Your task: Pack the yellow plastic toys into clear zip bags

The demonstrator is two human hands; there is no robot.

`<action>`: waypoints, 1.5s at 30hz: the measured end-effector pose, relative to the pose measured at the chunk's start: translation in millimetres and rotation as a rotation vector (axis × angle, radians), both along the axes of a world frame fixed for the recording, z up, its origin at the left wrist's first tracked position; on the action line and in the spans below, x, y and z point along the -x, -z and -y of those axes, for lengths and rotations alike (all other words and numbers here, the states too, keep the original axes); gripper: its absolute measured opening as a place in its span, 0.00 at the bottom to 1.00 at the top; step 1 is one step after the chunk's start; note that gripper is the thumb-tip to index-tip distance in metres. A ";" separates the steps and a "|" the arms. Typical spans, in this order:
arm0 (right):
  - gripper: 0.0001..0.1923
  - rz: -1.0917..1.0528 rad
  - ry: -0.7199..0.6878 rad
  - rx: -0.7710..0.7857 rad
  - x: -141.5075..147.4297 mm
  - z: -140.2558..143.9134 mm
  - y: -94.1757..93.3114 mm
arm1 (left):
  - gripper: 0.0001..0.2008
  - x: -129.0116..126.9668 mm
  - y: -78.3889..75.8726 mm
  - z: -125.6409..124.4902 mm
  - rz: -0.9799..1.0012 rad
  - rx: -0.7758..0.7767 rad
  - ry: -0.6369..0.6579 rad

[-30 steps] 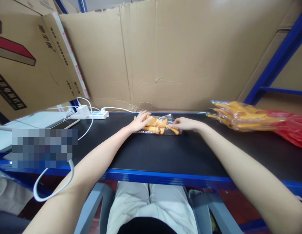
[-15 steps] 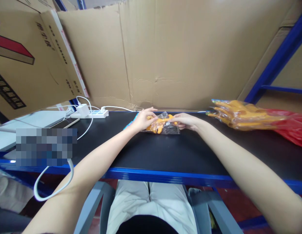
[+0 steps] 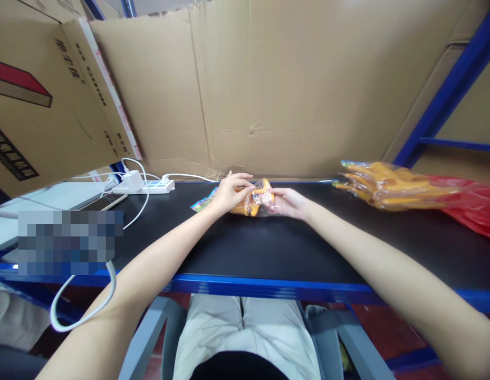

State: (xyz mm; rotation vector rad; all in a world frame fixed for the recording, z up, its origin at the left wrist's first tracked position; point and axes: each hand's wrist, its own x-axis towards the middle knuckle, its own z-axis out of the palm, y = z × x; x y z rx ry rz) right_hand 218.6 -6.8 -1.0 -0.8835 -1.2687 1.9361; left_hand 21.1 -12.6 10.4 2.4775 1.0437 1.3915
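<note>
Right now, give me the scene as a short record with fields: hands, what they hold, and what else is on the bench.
left hand: grips the left end of the clear bag of orange pieces
right hand: grips the bag's right end
bag: bunched between both hands, above the black bench top
right side: pile of orange packs by a red bag
left side: white power strip with cables
behind: cardboard wall
</note>
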 end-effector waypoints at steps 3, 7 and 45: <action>0.11 0.181 -0.102 -0.089 3.1 4.6 1.7 | 0.05 -1.1 1.8 0.1 -0.033 0.016 0.026; 0.20 0.458 -0.035 -0.310 4.3 7.4 0.8 | 0.06 -2.4 5.9 -1.4 -0.044 0.017 0.066; 0.10 1.003 0.455 -1.012 -16.3 -15.1 3.3 | 0.28 44.0 13.9 -39.0 -0.260 0.415 -0.264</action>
